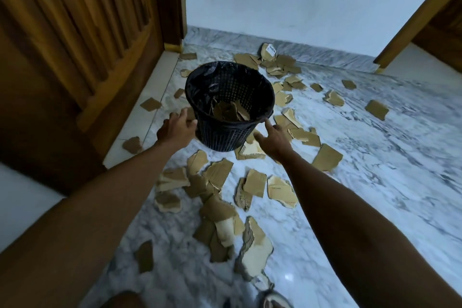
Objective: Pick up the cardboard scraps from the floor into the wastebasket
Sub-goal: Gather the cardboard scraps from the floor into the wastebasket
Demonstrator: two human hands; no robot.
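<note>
Seemingly to steady or shift it, the left hand [176, 127], fingers loosely spread and empty, meets the black mesh wastebasket [228, 105] at its nine o'clock side; a few scraps lie inside; the right hand [271, 139], forefinger extended, reaches its four o'clock; dozens of cardboard scraps [217, 175] litter the marble floor [375, 170] all around

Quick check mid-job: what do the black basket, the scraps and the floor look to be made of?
Black round wastebasket: likely moulded plastic, matte, with a perforated grid wall; a glossy black bag lines it. Torn brown scraps: corrugated cardboard, with fluted edges showing. Grey-veined white floor: polished marble or marble-look tile, reflecting light.
</note>
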